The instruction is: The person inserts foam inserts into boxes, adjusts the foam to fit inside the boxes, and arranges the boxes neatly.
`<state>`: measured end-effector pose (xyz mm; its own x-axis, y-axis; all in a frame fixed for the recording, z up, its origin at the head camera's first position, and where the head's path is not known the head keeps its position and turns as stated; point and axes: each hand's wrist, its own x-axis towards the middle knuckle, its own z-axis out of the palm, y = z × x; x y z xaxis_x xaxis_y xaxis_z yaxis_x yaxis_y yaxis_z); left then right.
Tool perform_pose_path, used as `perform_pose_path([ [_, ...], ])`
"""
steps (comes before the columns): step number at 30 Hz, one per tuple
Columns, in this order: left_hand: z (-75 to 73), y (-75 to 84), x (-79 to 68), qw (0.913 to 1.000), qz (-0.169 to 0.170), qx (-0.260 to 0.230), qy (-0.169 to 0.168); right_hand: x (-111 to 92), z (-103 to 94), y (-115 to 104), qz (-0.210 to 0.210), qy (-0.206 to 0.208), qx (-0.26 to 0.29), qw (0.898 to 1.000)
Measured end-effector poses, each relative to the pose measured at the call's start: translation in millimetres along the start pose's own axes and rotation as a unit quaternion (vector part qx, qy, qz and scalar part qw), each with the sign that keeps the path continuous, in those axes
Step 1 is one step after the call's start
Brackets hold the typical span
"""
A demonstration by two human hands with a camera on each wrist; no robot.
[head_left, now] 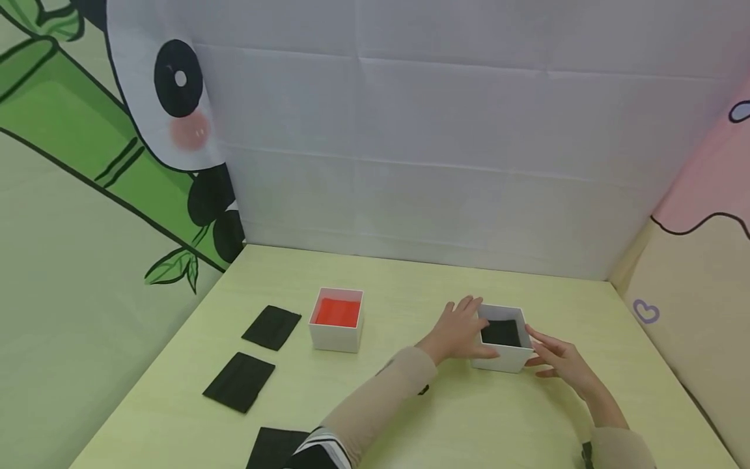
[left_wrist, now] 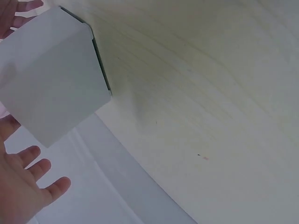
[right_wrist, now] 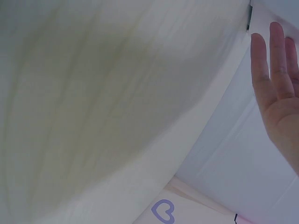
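A white open-topped box (head_left: 502,359) stands on the table at the right, with a thin black piece (head_left: 500,333) lying inside. My left hand (head_left: 459,331) is at its left side, fingers spread, with the thumb along the front and a finger at the rim. On the opposite side, the fingers of my right hand (head_left: 559,362) reach out straight to the right wall. The left wrist view shows the box (left_wrist: 56,79) close up, with spread left fingers (left_wrist: 39,169) beside it. In the right wrist view, the right hand (right_wrist: 282,93) has its fingers extended.
Left of centre stands another white box (head_left: 335,339) with a flat red piece (head_left: 338,312) in it. Thin black squares lie at the table's left: one at the back (head_left: 272,327), one in the middle (head_left: 239,382), one in front (head_left: 274,448), partly behind my left sleeve.
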<state>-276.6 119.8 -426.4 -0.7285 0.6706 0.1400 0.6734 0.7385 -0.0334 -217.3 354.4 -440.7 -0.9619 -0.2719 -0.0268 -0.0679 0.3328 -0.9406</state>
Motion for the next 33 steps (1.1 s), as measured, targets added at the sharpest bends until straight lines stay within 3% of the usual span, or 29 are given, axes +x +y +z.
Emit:
perform_pose_path([
  [8,-6.6,-0.4,-12.4,0.9978,0.028,-0.012,0.059,0,-1.2,2,-0.007,-0.009,0.006,1.0],
  [16,-16.6,-2.0,-24.0,0.9957,0.03,-0.038,0.08,0,-0.7,2,-0.005,-0.005,0.003,1.0],
  [24,-16.0,-10.2,-40.3,0.9901,0.035,-0.05,0.126,0,-0.3,1,0.008,0.002,-0.001,1.0],
  [33,-18.1,-18.8,-55.8,0.9843,0.039,-0.063,0.16,0,-0.3,3,-0.01,-0.006,0.009,1.0],
])
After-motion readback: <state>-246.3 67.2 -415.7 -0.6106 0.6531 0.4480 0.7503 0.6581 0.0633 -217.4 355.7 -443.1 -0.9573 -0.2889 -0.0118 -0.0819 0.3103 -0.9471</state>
